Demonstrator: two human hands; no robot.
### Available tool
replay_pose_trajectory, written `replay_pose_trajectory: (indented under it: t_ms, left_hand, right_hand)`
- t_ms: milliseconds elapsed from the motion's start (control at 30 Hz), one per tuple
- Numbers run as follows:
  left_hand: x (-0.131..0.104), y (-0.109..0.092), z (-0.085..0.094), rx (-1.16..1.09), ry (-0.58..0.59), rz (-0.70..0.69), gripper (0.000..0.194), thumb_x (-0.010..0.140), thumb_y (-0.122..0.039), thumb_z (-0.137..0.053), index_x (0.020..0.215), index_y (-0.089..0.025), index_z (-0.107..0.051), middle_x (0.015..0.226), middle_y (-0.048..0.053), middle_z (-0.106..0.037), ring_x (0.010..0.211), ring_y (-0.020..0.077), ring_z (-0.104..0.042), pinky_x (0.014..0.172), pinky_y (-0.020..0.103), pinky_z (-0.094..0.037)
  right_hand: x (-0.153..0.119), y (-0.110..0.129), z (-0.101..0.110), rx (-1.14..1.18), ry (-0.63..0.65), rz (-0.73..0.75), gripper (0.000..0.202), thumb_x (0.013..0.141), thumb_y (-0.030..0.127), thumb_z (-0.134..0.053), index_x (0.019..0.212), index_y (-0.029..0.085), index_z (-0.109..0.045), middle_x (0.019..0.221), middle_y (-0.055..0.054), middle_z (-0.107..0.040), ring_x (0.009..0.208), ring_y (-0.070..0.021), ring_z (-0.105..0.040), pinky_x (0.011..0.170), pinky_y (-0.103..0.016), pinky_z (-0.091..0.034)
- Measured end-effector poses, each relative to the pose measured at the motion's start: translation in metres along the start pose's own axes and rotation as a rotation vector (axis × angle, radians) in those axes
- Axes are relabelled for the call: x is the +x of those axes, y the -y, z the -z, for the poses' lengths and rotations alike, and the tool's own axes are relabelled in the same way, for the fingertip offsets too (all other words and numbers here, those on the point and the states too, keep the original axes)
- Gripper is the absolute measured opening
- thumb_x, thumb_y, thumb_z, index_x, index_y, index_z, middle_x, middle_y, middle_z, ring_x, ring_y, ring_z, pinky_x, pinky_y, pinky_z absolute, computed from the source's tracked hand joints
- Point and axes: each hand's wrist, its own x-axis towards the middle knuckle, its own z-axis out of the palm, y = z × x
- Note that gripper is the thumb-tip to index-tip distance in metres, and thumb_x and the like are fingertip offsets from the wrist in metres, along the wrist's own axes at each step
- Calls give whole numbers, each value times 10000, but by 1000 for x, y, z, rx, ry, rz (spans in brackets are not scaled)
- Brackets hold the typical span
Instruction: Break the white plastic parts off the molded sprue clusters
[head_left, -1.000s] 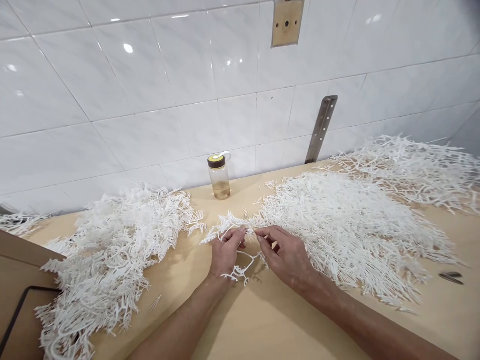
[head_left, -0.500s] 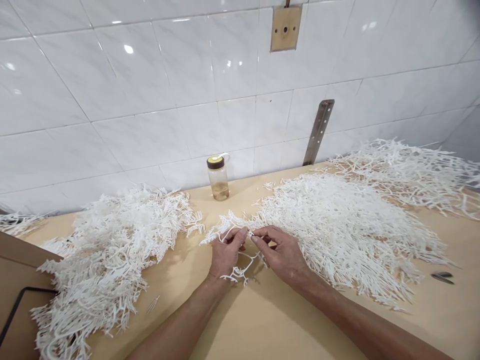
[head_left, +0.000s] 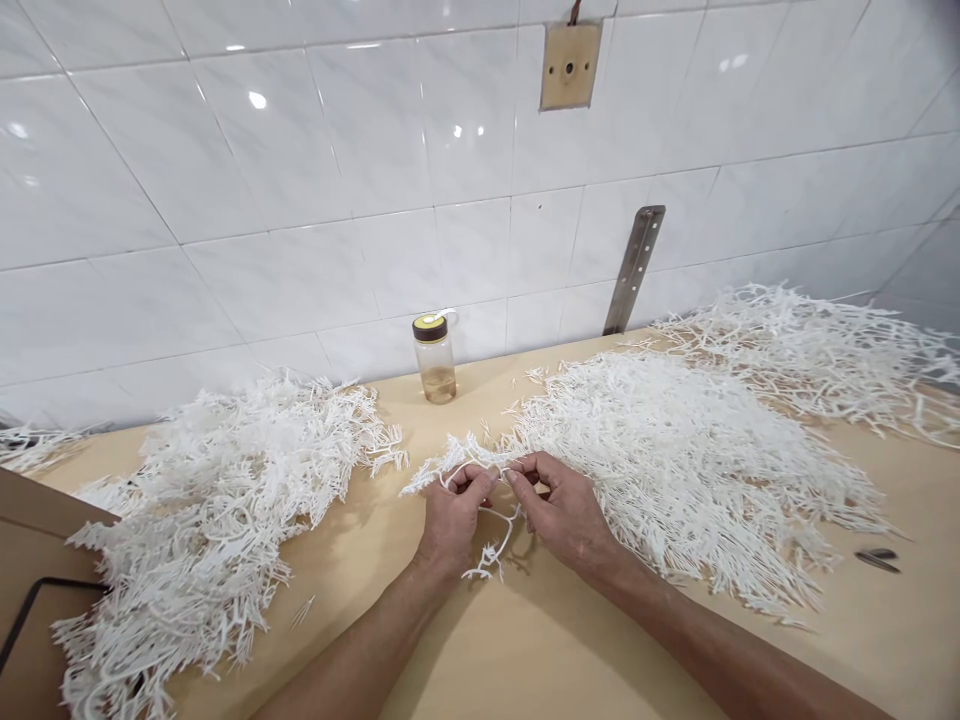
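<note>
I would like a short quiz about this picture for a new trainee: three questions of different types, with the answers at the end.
1. True or false: the bottle stands upright on the table.
2. What do the left hand and the right hand hold?
(a) a metal bracket
(b) a white branching piece
(c) a bottle lid
3. Fill in: the wall is covered with ____.

Key: 1 true; 2 b; 3 tiles.

Slender white branched sprig [head_left: 490, 555], curved
</note>
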Motion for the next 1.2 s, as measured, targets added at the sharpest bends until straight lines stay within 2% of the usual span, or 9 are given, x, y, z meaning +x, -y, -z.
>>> replay_pose_trajectory:
  t_ms: [167,300,467,667,867,1067,1200]
  left_hand:
    - [5,6,2,-10,-21,21,323,646,-375,-764,519,-165,-553,520,-34,-468,531,103,-430,566,249,-366]
    - [4,6,2,-4,-27,41,306,628,-343,-761,506,-162,-546,519,-33,-465,525,94,-410,560,249,-348]
    - [2,2,0,-30,-3,61,313,627,-321,-749,480,-162,-523,518,-29,-461,525,94,-402,551,250,-331]
    - [4,4,2,-6,-11,61,308,621,-311,-739,471,-162,-515,495,-39,-430,499,88,-385,526,246,-312]
    - [2,9,-1,10,-34,37,290,621,-251,-701,489,-176,-454,513,-47,-411,509,88,-383,538,244,-327]
    - [3,16,-2,95,-119,-95,273,637,-239,-682,479,-171,-470,535,-44,-434,544,92,-392,576,244,-348]
    - [0,12,-4,170,-78,-188,247,679,-244,-672,496,-166,-525,552,-29,-480,579,109,-433,604,247,-367]
  right_hand:
    - [2,-2,5,25,123,-51,165,862,335,-582,818,198,-663,753,-27,-695,561,-146,-607,473,-247,-486]
    - [4,2,11,135,241,-183,162,852,333,-576,817,194,-652,713,-1,-679,437,-114,-573,414,-232,-476]
    - [6,5,17,230,346,-298,162,849,328,-574,812,184,-638,726,3,-678,410,-103,-583,379,-208,-434]
    - [5,-1,16,194,361,-339,120,830,283,-568,833,186,-638,681,30,-635,429,-104,-599,385,-199,-417]
    - [3,2,6,51,260,-312,101,826,300,-554,818,199,-562,660,26,-607,416,-128,-594,380,-236,-454]
    - [2,7,0,-107,231,-284,58,853,261,-503,844,205,-517,584,34,-570,384,-138,-572,403,-255,-454]
    - [2,7,0,-184,214,-296,55,847,259,-491,828,209,-506,614,20,-572,414,-135,-549,410,-251,-410]
